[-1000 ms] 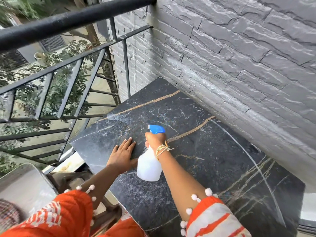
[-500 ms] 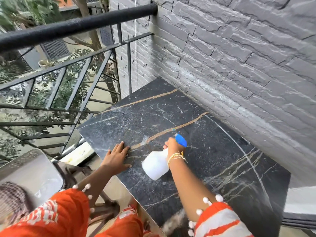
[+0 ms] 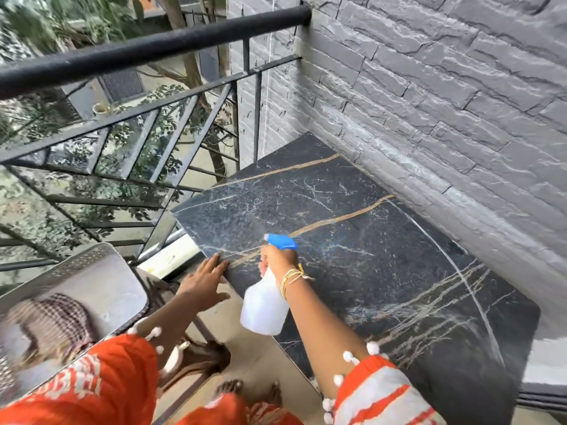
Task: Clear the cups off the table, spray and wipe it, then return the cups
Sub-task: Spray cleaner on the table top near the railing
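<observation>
Black marble table (image 3: 383,271) | right hand (image 3: 277,260) grips unlabelled white spray bottle (image 3: 264,305) | left hand (image 3: 204,282) fingers straight, together, tips on table edge

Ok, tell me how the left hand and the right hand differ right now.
The left hand lies flat with straight fingers on the near edge of the table; the right hand is curled round the neck of the spray bottle. The left hand touches the table; the right hand is raised above it. The right wrist bears gold bangles; the left shows none. Both arms have orange patterned sleeves.
</observation>
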The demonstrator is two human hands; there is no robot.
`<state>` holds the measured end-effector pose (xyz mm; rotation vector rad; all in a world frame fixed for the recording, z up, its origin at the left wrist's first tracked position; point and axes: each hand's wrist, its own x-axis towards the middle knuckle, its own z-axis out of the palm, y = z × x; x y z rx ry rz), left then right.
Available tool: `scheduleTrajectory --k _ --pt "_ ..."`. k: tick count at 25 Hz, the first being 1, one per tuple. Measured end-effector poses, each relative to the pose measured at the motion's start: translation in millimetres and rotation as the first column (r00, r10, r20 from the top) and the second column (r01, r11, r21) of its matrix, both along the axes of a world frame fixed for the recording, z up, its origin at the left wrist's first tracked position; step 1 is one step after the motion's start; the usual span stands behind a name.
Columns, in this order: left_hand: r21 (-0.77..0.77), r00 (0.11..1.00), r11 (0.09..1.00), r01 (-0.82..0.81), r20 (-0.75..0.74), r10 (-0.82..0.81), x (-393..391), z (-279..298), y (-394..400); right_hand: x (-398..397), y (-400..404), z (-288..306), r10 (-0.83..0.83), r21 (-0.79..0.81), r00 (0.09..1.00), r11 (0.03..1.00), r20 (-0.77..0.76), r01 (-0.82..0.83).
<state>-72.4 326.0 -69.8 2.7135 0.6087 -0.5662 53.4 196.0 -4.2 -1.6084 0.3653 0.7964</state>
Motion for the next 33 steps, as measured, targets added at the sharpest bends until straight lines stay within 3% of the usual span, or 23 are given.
scheduleTrajectory --k 6,11,15,19,24,28,33 --pt "0.013 0.993 0.994 0.108 -0.039 -0.107 -18.7 0.1 10.5 -33.9 30.6 -7.9 0.07 -0.073 0.998 0.995 0.004 -0.069" --pt "-0.012 0.969 0.969 0.247 -0.007 -0.247 -25.6 4.6 8.5 -44.2 20.1 -10.8 -0.207 -0.048 0.975 0.976 0.086 0.211" --pt "-0.04 0.949 0.949 0.312 0.048 -0.31 -19.7 13.4 2.8 -46.0 -15.7 -18.9 -0.466 0.0 0.883 0.884 0.047 0.467" --pt "-0.038 0.932 0.931 0.362 0.033 -0.361 -22.1 12.3 -6.6 -52.9 -49.3 -16.2 -0.556 -0.082 0.828 0.824 0.076 0.561" --pt "-0.003 0.942 0.942 0.335 0.023 -0.335 -34.3 9.1 -19.6 -84.0 -57.1 -27.2 -0.451 -0.052 0.891 0.89 0.042 0.453" --pt "0.03 0.951 0.951 0.309 0.02 -0.309 -52.9 7.3 -26.1 -112.5 -29.6 -20.7 -0.264 -0.052 0.945 0.959 0.192 0.279" --pt "-0.049 0.974 0.975 0.216 0.078 -0.212 -88.5 9.2 -34.1 -136.9 -26.7 -11.9 -0.148 -0.082 0.96 0.982 0.236 0.171"
